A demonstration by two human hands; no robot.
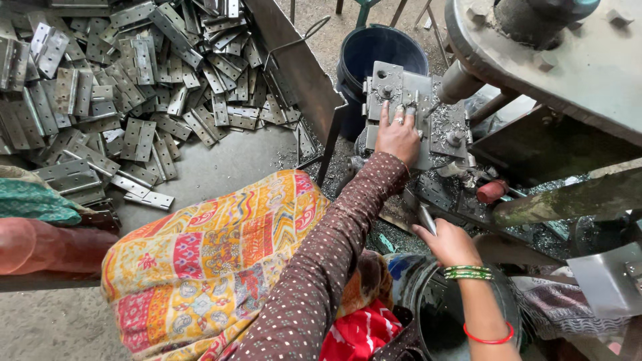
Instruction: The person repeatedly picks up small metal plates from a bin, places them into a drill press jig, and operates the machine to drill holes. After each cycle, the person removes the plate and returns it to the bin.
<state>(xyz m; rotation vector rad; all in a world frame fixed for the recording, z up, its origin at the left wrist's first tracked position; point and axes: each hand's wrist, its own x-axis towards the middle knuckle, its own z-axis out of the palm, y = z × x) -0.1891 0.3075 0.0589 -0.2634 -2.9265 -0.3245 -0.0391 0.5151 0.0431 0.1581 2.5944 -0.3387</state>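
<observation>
Head view: busy!
Left hand [398, 136]: flat, fingers spread, pressing the far jig [400, 93].
Right hand [449, 242]: near, grip pinching a hinge [426, 218].

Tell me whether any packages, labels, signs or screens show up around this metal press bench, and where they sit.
None in view: no packages, labels, signs or screens.
Only bare metal hinges piled on the table, a dark blue bucket behind the press plate, and a patterned cloth.
</observation>
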